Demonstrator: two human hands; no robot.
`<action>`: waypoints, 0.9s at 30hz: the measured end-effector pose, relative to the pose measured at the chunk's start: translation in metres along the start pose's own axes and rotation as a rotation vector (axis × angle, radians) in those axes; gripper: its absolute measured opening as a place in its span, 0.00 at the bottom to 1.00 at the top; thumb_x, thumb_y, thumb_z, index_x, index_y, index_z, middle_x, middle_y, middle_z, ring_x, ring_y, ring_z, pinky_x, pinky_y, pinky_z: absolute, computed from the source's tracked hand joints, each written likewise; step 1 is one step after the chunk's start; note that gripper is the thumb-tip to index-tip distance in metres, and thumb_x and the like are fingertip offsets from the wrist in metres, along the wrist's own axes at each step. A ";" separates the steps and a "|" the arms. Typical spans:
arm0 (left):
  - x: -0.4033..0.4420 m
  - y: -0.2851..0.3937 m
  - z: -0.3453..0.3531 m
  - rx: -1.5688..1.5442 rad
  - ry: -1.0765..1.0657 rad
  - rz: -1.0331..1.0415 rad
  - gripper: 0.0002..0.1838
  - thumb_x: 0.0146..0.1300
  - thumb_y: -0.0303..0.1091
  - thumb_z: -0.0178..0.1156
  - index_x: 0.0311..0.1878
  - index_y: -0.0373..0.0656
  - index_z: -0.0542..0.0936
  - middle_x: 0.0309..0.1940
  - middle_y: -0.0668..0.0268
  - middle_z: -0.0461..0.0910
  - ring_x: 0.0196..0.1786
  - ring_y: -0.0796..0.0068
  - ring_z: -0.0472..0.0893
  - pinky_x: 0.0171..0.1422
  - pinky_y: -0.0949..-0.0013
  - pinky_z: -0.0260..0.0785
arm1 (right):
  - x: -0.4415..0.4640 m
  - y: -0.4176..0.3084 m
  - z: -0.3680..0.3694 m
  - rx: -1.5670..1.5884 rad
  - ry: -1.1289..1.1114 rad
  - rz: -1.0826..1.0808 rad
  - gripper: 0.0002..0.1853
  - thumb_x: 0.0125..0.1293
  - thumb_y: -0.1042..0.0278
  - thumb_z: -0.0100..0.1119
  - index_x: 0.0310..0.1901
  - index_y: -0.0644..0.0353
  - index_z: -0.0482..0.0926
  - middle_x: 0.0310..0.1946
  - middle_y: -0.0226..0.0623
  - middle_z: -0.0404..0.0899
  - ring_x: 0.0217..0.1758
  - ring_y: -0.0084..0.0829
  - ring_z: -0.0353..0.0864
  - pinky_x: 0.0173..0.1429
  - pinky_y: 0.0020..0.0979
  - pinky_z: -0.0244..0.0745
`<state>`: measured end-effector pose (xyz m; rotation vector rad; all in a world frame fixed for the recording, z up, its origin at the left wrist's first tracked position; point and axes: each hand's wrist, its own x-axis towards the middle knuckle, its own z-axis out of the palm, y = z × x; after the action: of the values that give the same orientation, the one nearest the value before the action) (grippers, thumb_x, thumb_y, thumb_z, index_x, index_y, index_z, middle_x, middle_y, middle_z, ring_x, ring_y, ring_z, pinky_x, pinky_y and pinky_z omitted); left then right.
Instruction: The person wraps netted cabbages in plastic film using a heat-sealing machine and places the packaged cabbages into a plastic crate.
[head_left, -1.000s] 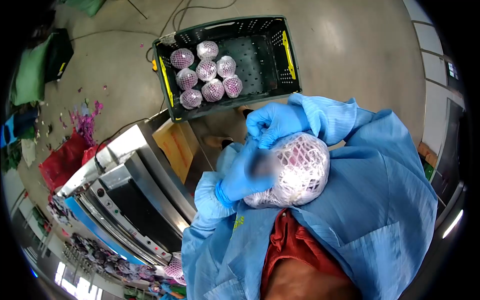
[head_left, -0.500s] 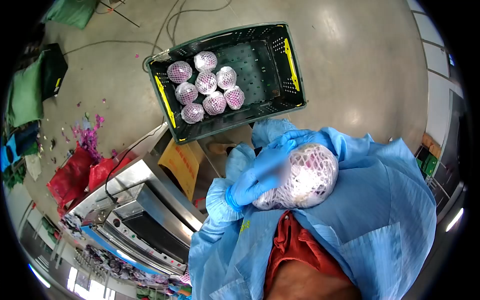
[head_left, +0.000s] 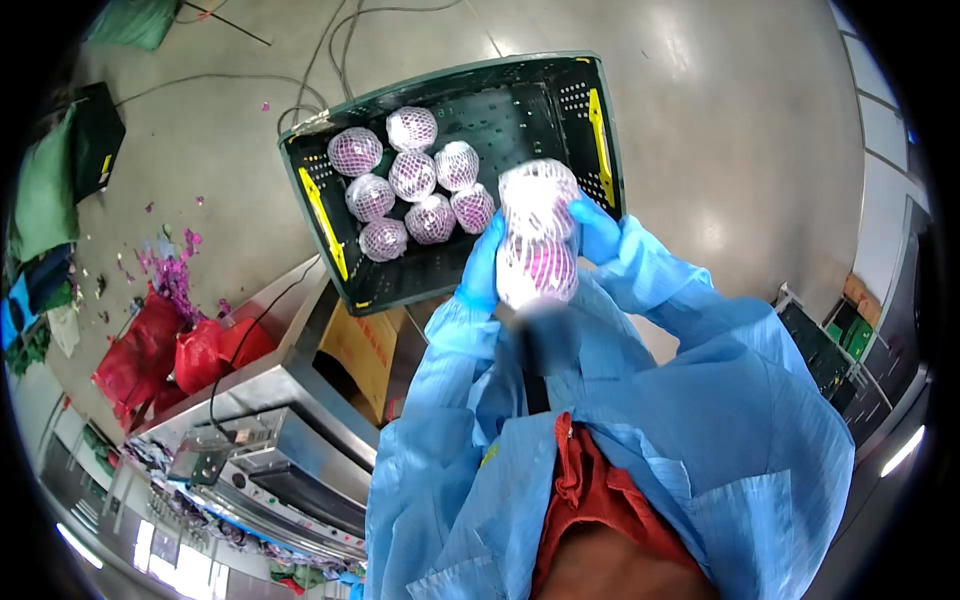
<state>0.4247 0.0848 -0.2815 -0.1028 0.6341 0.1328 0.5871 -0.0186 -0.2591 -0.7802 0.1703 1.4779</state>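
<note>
Two purple cabbages in white foam nets are between my gloved hands, over the near side of the dark green crate [head_left: 450,279]. The farther netted cabbage [head_left: 538,192] sits against the nearer netted cabbage [head_left: 537,268] in line. My left hand [head_left: 482,268] is closed along the left side of the nearer one. My right hand [head_left: 598,232] grips from the right, where the two meet; part of its fingers is hidden. Inside the crate's left half, several netted cabbages [head_left: 412,176] lie close together. A dark blurred patch covers the area just below the held pair.
Left of me stands a metal bench with a wrapping machine [head_left: 290,480] and a cardboard box [head_left: 360,350]. Red sacks [head_left: 140,360] and purple leaf scraps [head_left: 175,275] lie on the floor. Cables [head_left: 335,60] run behind the crate.
My hands have moved forward from my chest, carrying the netted cabbages out over the crate's near edge. The cabbages in the crate keep their places.
</note>
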 end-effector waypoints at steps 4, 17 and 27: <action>0.092 -0.002 -0.059 -0.025 0.216 -0.097 0.30 0.71 0.56 0.47 0.64 0.40 0.70 0.57 0.59 0.77 0.56 0.63 0.77 0.65 0.62 0.68 | 0.078 -0.013 -0.049 -0.021 0.329 0.166 0.32 0.57 0.74 0.65 0.64 0.63 0.66 0.54 0.45 0.78 0.57 0.40 0.78 0.66 0.41 0.71; 0.138 0.013 -0.169 2.541 0.462 0.168 0.34 0.49 0.40 0.66 0.63 0.63 0.71 0.66 0.67 0.62 0.69 0.51 0.58 0.57 0.41 0.62 | 0.192 0.060 -0.255 -0.557 0.589 0.111 0.45 0.41 0.80 0.77 0.65 0.57 0.67 0.55 0.37 0.78 0.58 0.34 0.77 0.64 0.38 0.73; 0.133 0.025 -0.189 2.506 0.313 0.159 0.33 0.49 0.34 0.66 0.62 0.66 0.72 0.66 0.66 0.60 0.66 0.53 0.62 0.51 0.46 0.67 | 0.201 0.109 -0.269 -0.457 0.505 -0.014 0.54 0.42 0.79 0.77 0.72 0.55 0.56 0.62 0.39 0.71 0.65 0.36 0.71 0.68 0.38 0.68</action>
<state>0.4167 0.0961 -0.5132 2.3717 0.7197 -0.5960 0.6073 -0.0150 -0.6113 -1.5192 0.2081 1.2947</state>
